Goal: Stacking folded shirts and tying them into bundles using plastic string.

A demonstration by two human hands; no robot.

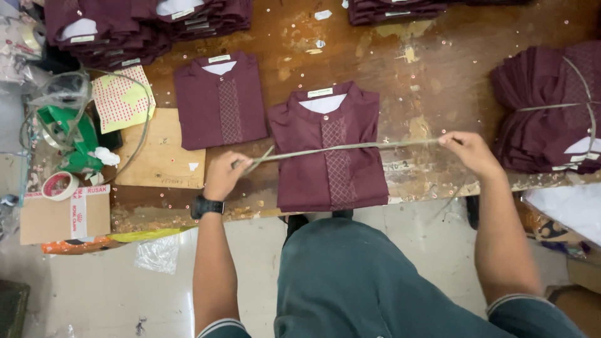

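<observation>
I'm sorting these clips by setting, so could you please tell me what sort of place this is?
Probably a garment packing workshop. Stacks of folded maroon shirts line a worn wooden table, a tied bundle lies alongside, and both hands stretch a strap over a folded shirt.

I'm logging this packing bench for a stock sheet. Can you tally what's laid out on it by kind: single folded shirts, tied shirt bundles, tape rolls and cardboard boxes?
Single folded maroon shirts lying flat: 2
Tied bundles of maroon shirts: 1
Rolls of tape: 1
Brown cardboard boxes: 1
Total: 5
The stacks along the far edge are cropped, so not counted.
</observation>
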